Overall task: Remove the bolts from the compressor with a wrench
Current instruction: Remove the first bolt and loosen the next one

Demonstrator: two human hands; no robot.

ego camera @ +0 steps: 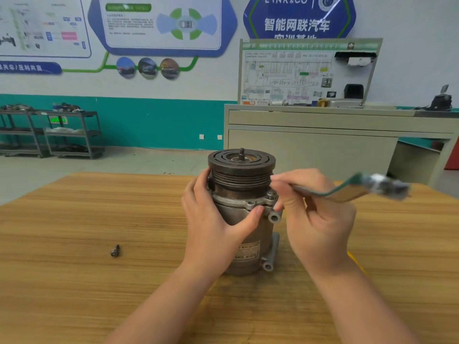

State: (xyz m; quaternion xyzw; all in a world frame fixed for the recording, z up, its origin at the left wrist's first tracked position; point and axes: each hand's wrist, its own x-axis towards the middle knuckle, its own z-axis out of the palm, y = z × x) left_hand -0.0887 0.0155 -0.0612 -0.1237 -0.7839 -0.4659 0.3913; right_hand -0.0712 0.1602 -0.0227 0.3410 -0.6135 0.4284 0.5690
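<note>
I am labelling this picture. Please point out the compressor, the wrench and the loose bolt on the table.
compressor (242, 167): head view, on its grooved pulley.
wrench (320, 192): head view, on its green handle.
loose bolt (115, 251): head view, on its middle.

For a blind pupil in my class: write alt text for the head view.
A left hand steadies an upright compressor on a wooden table while the right hand holds a blurred wrench at its flange. One loose bolt lies left.

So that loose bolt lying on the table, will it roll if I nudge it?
Probably: the bolt lies on its side on the smooth wooden table, so its round shank could roll, likely curving around the wider head. It looks small and light, easily flicked away.
</note>
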